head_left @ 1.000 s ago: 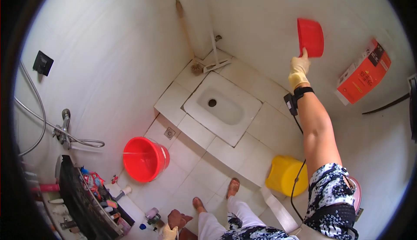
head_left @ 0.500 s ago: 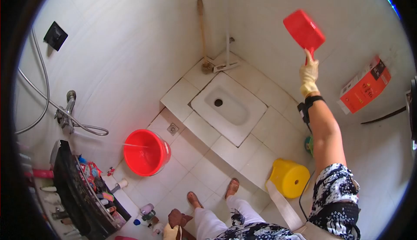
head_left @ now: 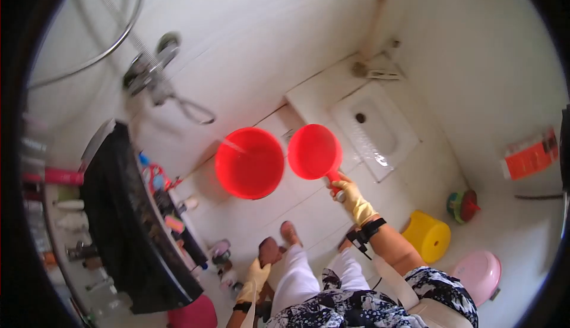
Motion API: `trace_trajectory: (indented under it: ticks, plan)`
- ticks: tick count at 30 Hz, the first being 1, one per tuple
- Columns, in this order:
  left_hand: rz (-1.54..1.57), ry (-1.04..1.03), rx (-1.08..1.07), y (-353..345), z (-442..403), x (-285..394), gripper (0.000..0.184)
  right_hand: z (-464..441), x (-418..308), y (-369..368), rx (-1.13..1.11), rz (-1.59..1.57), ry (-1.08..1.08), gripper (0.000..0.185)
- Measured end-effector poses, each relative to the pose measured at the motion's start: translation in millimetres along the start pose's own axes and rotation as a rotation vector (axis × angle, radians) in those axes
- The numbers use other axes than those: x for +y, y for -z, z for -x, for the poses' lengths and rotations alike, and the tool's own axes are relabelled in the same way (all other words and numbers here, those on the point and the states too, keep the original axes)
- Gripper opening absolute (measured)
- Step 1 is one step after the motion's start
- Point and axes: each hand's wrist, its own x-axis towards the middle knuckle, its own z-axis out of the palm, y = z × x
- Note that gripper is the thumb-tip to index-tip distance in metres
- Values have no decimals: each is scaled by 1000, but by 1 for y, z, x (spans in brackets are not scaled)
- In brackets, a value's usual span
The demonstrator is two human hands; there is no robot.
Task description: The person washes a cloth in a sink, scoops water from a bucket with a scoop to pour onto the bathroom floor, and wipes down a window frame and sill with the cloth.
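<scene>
In a pale rubber glove, my right hand [head_left: 351,197] is closed round the handle of a red dipper [head_left: 314,151], whose open side faces up. Just left of the dipper stands a red bucket [head_left: 249,163] on the tiled floor, with a thin stream of water running into it. My left hand [head_left: 256,279], also gloved, holds a crumpled brown cloth [head_left: 269,251] near the lower middle, in front of my legs.
A squat toilet [head_left: 380,123] is set in a raised tiled step. Behind it lean a brush [head_left: 360,68] and a squeegee [head_left: 384,75]. A yellow stool [head_left: 428,237] and pink basin [head_left: 478,277] are at right, a black shelf [head_left: 127,221] at left.
My right hand has brought the dipper down from the right wall to beside the bucket. The view has turned left, and my left hand with the cloth shows more fully.
</scene>
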Motion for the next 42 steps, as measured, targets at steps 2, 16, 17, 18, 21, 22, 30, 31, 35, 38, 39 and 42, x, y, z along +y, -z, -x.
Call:
trace_trajectory:
  ticks: [2,16,17,18,21,22,30,31,35,38,39,42]
  plan:
    - [-73,2,47,-25,26,-5,39,0,33,-23,-85,302,45,66]
    - [-6,103,140,-198,141,101,34,-63,-26,111,-20,1850,441,62]
    - [-25,87,130,-176,133,107,35,-81,-27,131,1,1858,450,60]
    - [14,130,64,-70,158,145,36,-10,-95,25,23,1935,403,57]
    - [25,156,47,-49,133,117,38,-58,-73,21,-15,2013,292,57]
    - [36,164,34,-48,126,107,38,-76,-55,18,26,1970,234,62]
    - [35,192,-3,5,151,139,44,-39,-44,30,-21,1497,27,52]
    - [33,181,-8,9,149,144,45,-59,-33,47,-163,1311,-110,38]
    - [25,152,-26,25,143,166,48,15,-97,29,-49,169,-519,10]
    - [27,131,-31,22,138,181,51,77,-137,30,-55,-147,-552,26]
    - [39,130,-47,29,136,181,52,102,-154,26,-152,-160,-556,27]
    - [41,133,-57,25,144,205,54,152,-213,12,-201,-236,-479,20]
